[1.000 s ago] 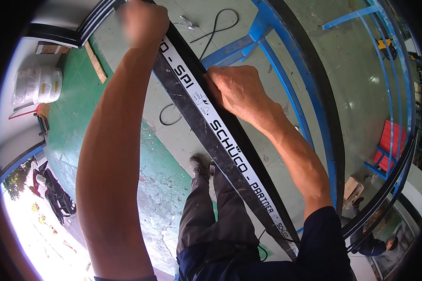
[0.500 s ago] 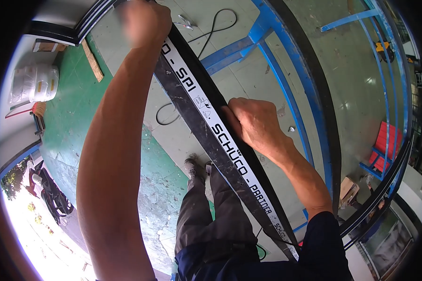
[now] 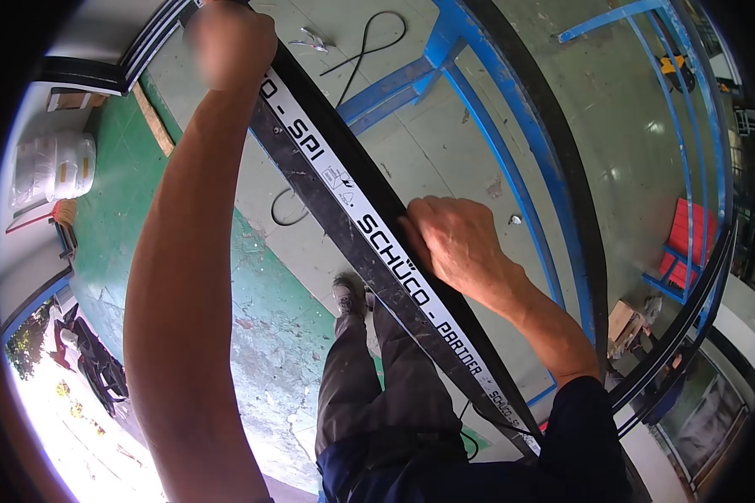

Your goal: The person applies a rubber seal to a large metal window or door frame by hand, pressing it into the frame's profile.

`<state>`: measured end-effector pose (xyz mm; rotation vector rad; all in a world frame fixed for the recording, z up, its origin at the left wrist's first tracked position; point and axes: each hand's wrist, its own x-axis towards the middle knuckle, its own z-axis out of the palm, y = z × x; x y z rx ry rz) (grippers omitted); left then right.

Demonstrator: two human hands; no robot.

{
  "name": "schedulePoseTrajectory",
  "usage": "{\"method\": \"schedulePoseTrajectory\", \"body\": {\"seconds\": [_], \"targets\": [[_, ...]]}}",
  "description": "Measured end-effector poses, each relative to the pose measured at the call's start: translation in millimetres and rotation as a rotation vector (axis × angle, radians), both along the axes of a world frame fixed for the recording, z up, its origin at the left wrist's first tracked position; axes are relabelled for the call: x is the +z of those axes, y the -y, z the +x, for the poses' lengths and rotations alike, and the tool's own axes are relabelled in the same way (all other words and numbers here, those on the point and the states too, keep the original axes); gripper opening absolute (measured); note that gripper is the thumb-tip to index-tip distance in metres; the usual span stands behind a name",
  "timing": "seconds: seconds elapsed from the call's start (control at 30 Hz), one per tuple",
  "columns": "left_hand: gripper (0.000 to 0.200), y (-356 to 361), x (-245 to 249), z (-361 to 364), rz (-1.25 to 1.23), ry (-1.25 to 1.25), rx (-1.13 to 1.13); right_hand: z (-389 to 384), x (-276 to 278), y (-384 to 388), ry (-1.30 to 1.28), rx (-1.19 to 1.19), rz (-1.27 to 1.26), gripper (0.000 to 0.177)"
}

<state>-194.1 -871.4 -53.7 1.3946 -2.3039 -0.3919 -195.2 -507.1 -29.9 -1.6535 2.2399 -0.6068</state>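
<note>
A long black profile (image 3: 310, 180) with a white printed strip runs diagonally from the upper left to the lower right, in front of my body. At its upper end is my left hand (image 3: 231, 46), partly blurred, with fingers bent; what it holds there cannot be made out. My right hand (image 3: 453, 239) lies at the profile's far edge, near the middle, its fingers curled over that edge. A blue metal frame (image 3: 507, 168) with a black top edge stands beyond the profile.
A black cable (image 3: 363, 54) and a metal clamp-like tool (image 3: 312, 40) lie on the floor. Wrapped white rolls (image 3: 54, 168) and a broom (image 3: 63, 211) are at the left. A red object (image 3: 688, 243) and another blue frame (image 3: 621, 18) stand at the right.
The view has shifted slightly, so the profile and my left hand appear further left. My right hand sits slightly lower along the profile.
</note>
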Motion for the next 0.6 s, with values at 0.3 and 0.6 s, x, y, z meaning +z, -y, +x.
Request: {"method": "schedulePoseTrajectory", "body": {"seconds": [0.3, 0.6], "targets": [[0.069, 12, -3, -2, -0.011, 0.051, -0.009, 12, -6, -34, 0.015, -0.025, -0.016, 0.026], [0.07, 0, 3, -3, 0.019, 0.03, 0.015, 35, 5, -81, 0.062, -0.128, 0.03, 0.024]]}}
